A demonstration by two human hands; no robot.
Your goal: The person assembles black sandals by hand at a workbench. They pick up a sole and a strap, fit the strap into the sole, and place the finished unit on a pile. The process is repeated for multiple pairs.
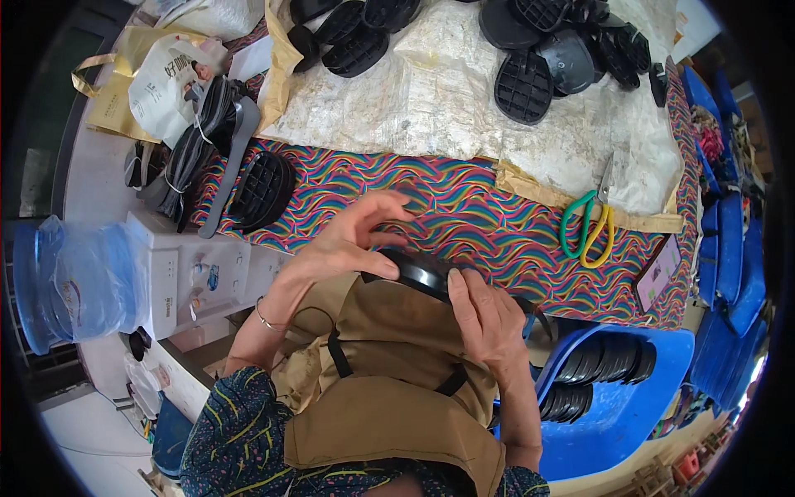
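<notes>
A glossy black curved plastic piece [424, 275] is held between my two hands, over my brown apron at the near table edge. My left hand [352, 244] grips its left end with the thumb on top; the index finger is raised and curved away. My right hand [487, 319] has its fingertips closed on the right end. The underside of the piece is hidden. On the patterned cloth to the left stands a stack of black grid-backed oval pieces [263, 190]. A grey strap [229, 166] lies beside it, with tied bundles of dark straps [186, 166].
Loose black grid-backed pieces [524, 87] lie on the whitish sheet [397, 112]. Scissors [598, 211] with green and yellow handles and a phone [659, 273] rest at the right. Below the table edge stands a blue basin [613, 443] of stacked black pieces. A white water dispenser [186, 273] stands left.
</notes>
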